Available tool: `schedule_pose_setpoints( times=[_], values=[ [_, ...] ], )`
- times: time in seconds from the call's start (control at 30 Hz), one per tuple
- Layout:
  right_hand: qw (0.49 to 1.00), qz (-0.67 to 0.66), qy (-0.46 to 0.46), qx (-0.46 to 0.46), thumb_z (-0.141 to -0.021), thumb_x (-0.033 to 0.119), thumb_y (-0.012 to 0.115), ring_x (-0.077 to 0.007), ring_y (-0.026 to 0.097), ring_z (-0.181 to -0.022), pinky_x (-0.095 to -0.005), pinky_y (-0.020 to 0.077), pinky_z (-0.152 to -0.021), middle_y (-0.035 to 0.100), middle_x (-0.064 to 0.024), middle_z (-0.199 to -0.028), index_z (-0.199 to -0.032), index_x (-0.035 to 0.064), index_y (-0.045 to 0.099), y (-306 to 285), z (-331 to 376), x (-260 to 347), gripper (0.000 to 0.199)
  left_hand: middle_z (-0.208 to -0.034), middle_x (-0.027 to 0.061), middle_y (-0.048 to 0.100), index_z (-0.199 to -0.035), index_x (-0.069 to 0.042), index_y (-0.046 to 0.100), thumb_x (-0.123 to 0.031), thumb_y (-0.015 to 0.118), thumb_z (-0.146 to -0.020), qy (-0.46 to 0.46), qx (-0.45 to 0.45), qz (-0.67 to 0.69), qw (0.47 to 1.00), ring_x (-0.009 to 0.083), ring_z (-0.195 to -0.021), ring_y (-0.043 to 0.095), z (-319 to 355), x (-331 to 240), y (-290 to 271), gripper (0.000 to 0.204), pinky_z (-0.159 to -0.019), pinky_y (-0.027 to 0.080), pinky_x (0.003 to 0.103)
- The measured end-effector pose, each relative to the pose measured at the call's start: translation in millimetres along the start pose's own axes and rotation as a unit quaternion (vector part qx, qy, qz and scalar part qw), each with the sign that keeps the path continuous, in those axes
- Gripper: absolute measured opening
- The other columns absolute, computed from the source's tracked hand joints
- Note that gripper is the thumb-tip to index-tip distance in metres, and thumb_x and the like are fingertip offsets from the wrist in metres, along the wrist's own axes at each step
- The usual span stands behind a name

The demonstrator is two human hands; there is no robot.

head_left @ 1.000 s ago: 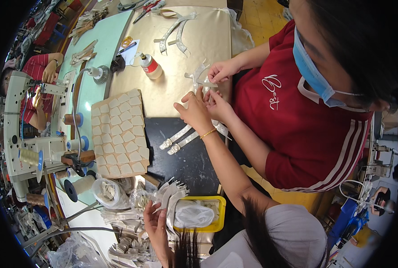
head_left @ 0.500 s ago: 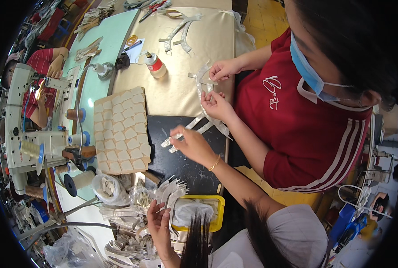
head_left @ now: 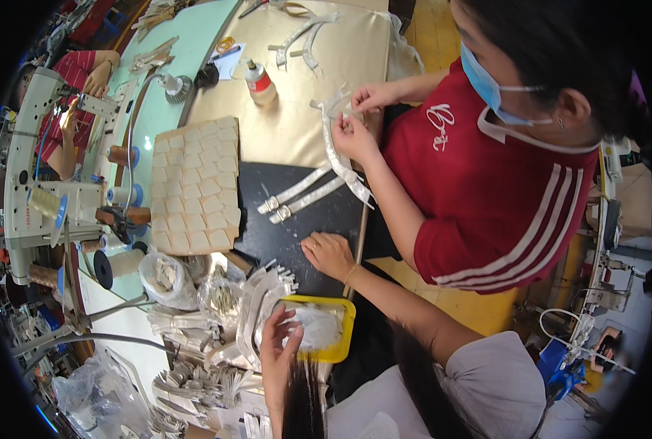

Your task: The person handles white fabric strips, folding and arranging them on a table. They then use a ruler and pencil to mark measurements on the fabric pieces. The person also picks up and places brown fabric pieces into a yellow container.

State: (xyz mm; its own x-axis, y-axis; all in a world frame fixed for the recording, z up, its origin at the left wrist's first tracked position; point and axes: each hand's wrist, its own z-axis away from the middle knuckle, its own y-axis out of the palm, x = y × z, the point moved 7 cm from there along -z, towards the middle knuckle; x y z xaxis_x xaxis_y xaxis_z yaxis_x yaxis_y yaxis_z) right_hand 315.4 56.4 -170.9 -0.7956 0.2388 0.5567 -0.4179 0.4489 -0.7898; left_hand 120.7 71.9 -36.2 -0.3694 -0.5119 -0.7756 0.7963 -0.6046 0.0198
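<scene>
My left hand hovers beside a yellow tray holding a clear plastic bag; its fingers are apart and hold nothing. My right hand rests on the black table surface, fingers loosely bent, with nothing visible in them. Just beyond it lie two pale straps with buckles, apart from my fingers. A co-worker in a red shirt works at the far right; that person's two hands pinch at a pale, shiny curved strap piece.
A board of pale cut pieces lies left of the straps. A bottle with a red label stands behind. Bundles of pale strips and a plastic bag crowd the near left. Beyond are thread spools and a sewing machine.
My right hand has drawn back from the buckled strap ends and come down on the black surface. My left hand stays near the tray. The co-worker's hands remain at the strap piece.
</scene>
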Motion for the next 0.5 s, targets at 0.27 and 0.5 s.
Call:
schedule_pose_setpoints(
  times=[0.27, 0.5],
  values=[
    [0.996, 0.069, -0.057, 0.031, -0.085, 0.019, 0.066, -0.0206, 0.052, -0.088, -0.0408, 0.0363, -0.086, 0.054, -0.0023, -0.088, -0.093, 0.0142, 0.063, 8, 4, 8, 0.01, -0.124, 0.0125, 0.061, -0.139, -0.001, 0.049, -0.009, 0.07, -0.091, 0.018, 0.066, -0.056, 0.996, 0.0185, -0.106, 0.06, 16, 5, 25, 0.053, -0.094, 0.047, 0.031],
    [0.993, 0.092, -0.061, 0.05, -0.085, 0.021, 0.066, -0.0217, 0.051, -0.09, -0.0427, 0.0355, -0.087, 0.052, -0.0031, -0.09, -0.099, 0.015, 0.062, 12, 5, 8, 0.016, -0.126, 0.0138, 0.058, -0.141, -0.003, 0.046, -0.009, 0.072, -0.089, 0.048, 0.071, -0.114, 0.99, 0.0199, -0.107, 0.059, 16, 21, 19, 0.059, -0.094, 0.046, 0.033]
  ],
)
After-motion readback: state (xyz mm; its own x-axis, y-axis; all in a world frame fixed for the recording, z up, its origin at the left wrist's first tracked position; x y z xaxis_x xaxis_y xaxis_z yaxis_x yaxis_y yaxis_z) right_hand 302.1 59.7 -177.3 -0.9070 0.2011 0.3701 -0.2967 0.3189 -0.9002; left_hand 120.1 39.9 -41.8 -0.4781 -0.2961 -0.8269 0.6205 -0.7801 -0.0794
